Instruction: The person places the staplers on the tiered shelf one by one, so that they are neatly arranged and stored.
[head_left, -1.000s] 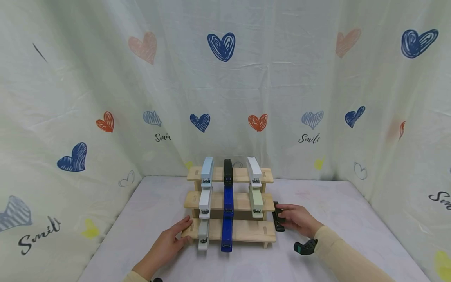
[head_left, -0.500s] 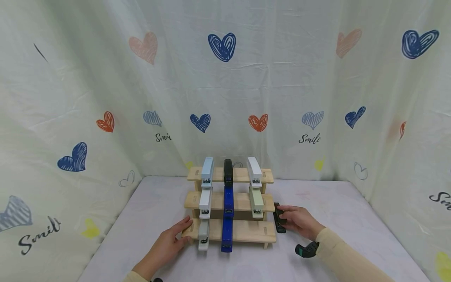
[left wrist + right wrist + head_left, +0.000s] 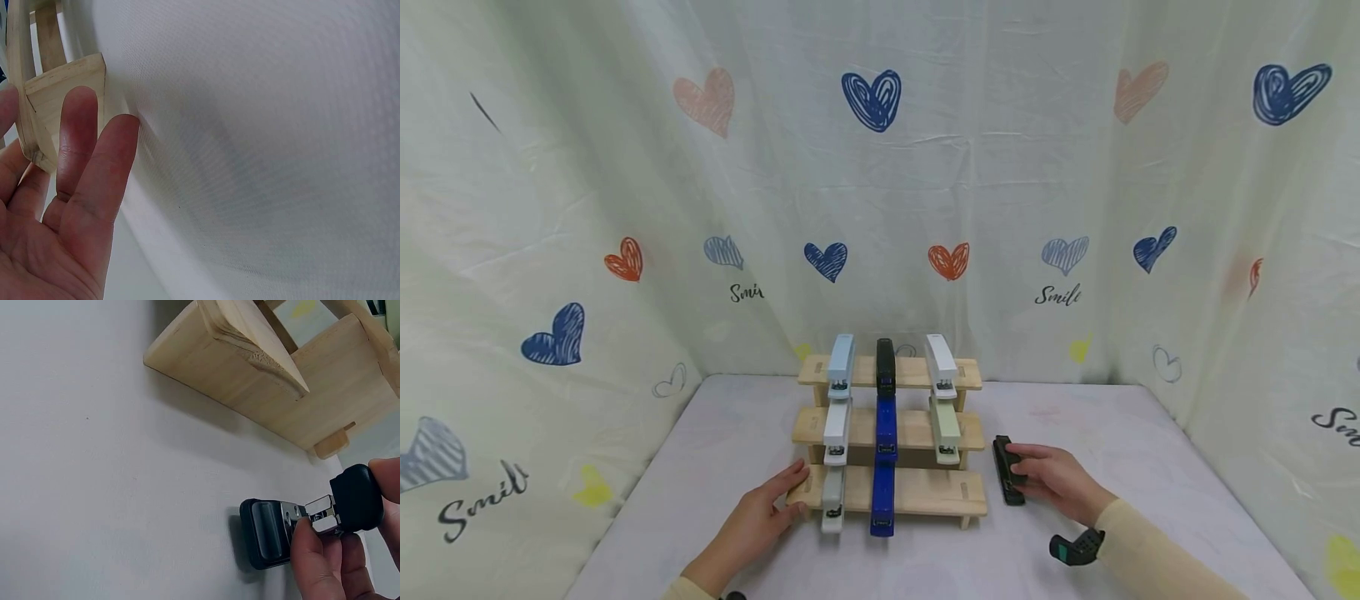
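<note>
A black stapler (image 3: 1008, 472) is in my right hand (image 3: 1063, 483), right of a three-tier wooden rack (image 3: 928, 492). Thumb and fingers pinch the stapler (image 3: 270, 531) by its sides in the right wrist view, its base close over the table. At the left end of the lowest shelf, my left hand (image 3: 760, 518) grips the board between thumb and fingers; two of its fingers (image 3: 115, 156) stick out straight in the left wrist view. Staplers stand on the rack: a light blue one (image 3: 842, 360), dark blue ones (image 3: 883, 492) in the middle column, and a pale green one (image 3: 945, 427).
A white stapler (image 3: 940, 362) stands at the top right of the rack, a black one (image 3: 886, 362) at top middle. Further white and grey staplers fill the left column. A printed curtain (image 3: 1000, 208) encloses the white table (image 3: 1075, 417) at the back and sides.
My right hand has drawn the black stapler away from the rack's right side, to the right and slightly toward me. The left hand and the rack stay where they were.
</note>
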A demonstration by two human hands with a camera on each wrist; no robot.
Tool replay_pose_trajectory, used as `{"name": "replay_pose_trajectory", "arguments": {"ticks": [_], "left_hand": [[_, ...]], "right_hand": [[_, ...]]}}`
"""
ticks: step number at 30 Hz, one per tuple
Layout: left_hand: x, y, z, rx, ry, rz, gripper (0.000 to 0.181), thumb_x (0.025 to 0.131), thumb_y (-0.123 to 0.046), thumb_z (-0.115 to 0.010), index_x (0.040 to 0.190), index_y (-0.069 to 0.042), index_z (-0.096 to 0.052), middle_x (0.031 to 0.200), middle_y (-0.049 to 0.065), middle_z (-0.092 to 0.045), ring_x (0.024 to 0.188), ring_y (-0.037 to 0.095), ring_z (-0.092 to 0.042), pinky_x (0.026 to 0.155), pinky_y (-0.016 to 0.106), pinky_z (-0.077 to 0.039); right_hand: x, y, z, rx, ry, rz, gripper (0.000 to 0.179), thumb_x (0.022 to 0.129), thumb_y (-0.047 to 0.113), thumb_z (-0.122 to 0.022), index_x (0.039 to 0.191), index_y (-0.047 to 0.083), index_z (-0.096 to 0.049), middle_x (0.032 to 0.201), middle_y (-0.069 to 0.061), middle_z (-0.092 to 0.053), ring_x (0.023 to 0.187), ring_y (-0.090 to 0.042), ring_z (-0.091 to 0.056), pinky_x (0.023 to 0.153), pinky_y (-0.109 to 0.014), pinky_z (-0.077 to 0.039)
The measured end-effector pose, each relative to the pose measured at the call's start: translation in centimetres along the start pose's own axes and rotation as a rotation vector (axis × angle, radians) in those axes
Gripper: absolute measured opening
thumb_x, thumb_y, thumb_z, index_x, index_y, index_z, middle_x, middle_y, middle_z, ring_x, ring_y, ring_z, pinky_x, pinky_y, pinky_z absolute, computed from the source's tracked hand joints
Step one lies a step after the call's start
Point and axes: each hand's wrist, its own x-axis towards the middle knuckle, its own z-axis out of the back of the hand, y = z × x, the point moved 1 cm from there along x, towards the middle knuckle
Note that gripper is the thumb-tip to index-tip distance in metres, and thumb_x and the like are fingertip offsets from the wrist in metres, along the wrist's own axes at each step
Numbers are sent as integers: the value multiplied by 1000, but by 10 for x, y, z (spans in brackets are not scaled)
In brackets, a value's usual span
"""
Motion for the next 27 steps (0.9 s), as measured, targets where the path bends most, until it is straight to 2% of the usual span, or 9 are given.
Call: {"name": "replay_pose_trajectory", "arguments": {"ticks": [8,13,17,22,27], "left_hand": [[0,2,-1,-10,11,32,53,89,-14,-76,139,-10,-60,150,5,-48,121,23,-52,62,24,-42],[0,1,-2,-4,12,43,53,89,-14,-76,140,-11,-60,151,5,-47,130,27,-49,69,25,-44],[0,0,-1,6,16,50,53,90,-16,-76,140,-12,-60,151,5,-47,133,29,-47,72,26,-45],[0,0,-1,8,22,53,52,90,-16,-76,140,-12,-60,151,5,-47,129,28,-50,66,25,-45],[1,0,-1,14,22,56,53,90,-17,-76,140,-12,-60,151,5,-47,126,25,-52,64,25,-45]], "right_hand": [[-17,2,10,-19,-15,-3,55,90,-1,-64,143,-5,-49,153,-34,-23,128,-43,-41,91,-46,-52],[-25,5,12,-10,-11,-14,56,90,0,-65,144,-4,-49,154,-33,-20,131,-44,-37,91,-46,-52],[-35,9,10,-9,-9,-9,55,89,-1,-66,142,-4,-52,153,-34,-24,127,-42,-42,90,-45,-53],[-48,15,6,-13,5,6,51,89,-1,-66,139,-4,-55,150,-33,-32,114,-34,-52,89,-45,-54],[-62,17,6,-16,92,42,51,90,1,-67,138,-6,-54,146,-32,-39,106,-26,-58,89,-45,-53]]}}
